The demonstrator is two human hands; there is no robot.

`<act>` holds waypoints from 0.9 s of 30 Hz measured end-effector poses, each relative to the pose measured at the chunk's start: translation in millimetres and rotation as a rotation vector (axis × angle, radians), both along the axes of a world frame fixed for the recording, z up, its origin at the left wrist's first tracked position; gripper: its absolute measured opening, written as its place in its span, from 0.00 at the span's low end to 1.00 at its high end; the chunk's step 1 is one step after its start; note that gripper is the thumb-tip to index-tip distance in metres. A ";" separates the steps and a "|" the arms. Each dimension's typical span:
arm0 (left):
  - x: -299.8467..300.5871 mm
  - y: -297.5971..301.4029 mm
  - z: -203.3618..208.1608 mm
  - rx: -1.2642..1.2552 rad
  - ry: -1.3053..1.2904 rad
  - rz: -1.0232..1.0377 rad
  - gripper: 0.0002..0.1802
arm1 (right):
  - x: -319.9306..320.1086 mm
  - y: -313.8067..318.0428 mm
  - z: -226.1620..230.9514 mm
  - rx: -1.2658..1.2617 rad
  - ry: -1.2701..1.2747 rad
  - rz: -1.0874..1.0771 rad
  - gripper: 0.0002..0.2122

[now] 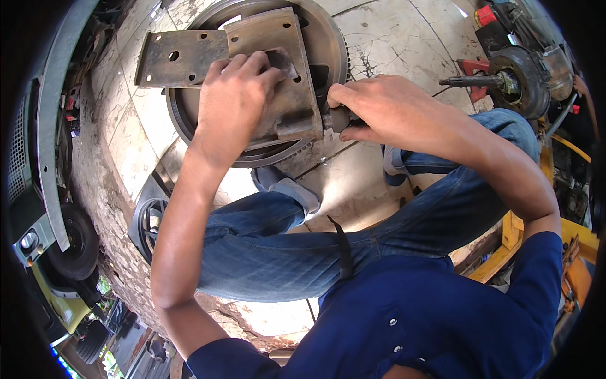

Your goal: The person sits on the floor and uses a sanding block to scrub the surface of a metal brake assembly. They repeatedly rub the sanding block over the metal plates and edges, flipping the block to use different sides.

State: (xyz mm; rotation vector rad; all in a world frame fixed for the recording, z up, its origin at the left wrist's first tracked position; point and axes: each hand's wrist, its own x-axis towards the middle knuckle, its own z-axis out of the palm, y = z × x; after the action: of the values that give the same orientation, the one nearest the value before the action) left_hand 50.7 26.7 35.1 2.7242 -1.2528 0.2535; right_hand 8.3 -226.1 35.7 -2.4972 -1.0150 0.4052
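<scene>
A worn steel bracket (259, 35) with bolt holes and a flat plate (183, 57) extending left lies on top of a large toothed flywheel (325, 31). My left hand (237, 91) rests on the bracket, its fingers curled over a small raised brownish piece (282, 62) of it; the fingertips are partly hidden. At the bracket's lower right edge, my right hand (385, 107) pinches a short dark cylindrical metal part (340, 118) between thumb and fingers. That part lines up with a round sleeve (297, 128) along the bracket's lower edge.
Cracked pale floor tiles (398, 38) surround the flywheel. A greasy machine part with a shaft (473, 81) stands at the right, beside a red stand (475, 69). My jeans-clad legs (271, 265) bend close to the flywheel. A yellow metal frame (499, 256) is at lower right, a tyre (74, 240) at left.
</scene>
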 end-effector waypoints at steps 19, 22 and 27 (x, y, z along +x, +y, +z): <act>-3.7 -3.2 -7.5 -0.076 0.108 -0.037 0.11 | -1.4 1.3 -4.6 -0.013 0.015 0.008 0.20; 1.8 1.7 -8.0 -0.073 0.081 0.024 0.13 | -0.1 1.2 -2.5 -0.030 0.020 0.008 0.20; -2.2 -5.0 -8.6 -0.068 0.105 -0.012 0.16 | 0.5 -0.5 -3.1 0.001 0.001 0.018 0.20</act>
State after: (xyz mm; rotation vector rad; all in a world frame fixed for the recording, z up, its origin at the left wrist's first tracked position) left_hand 48.6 21.7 26.5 2.6349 -1.2097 0.1468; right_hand 8.8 -226.7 32.6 -2.4881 -1.0376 0.4106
